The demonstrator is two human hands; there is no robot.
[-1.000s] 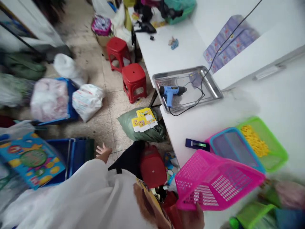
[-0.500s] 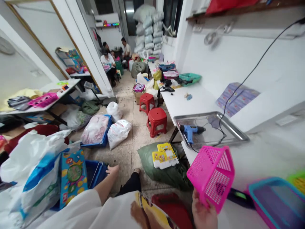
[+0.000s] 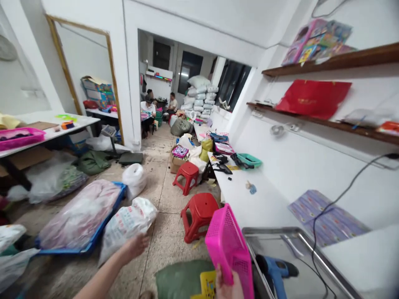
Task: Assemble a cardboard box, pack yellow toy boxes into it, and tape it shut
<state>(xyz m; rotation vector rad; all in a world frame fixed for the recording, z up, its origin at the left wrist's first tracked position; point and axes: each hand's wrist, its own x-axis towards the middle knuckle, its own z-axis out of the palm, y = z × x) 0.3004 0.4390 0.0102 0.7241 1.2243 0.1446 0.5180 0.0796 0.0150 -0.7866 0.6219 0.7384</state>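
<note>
My right hand grips the rim of a bright pink perforated plastic basket, which is tilted on its side at the corner of the white table. My left hand is stretched forward over the floor and holds nothing; its fingers are extended and slightly blurred. In the picture it overlaps the edge of a white printed sack. Just beyond the basket stands a red plastic stool. To its right lies a metal tray with a blue heat gun in it.
Another red stool stands farther along the aisle. A blue tray with bagged pink material is on the left floor. At bottom centre lie a green sack and yellow cardboard. Co-workers sit at the far end.
The view has moved forward along the aisle and tipped upward. The pink basket, still in my right hand, has swung inward toward the middle. My left hand reaches farther forward.
</note>
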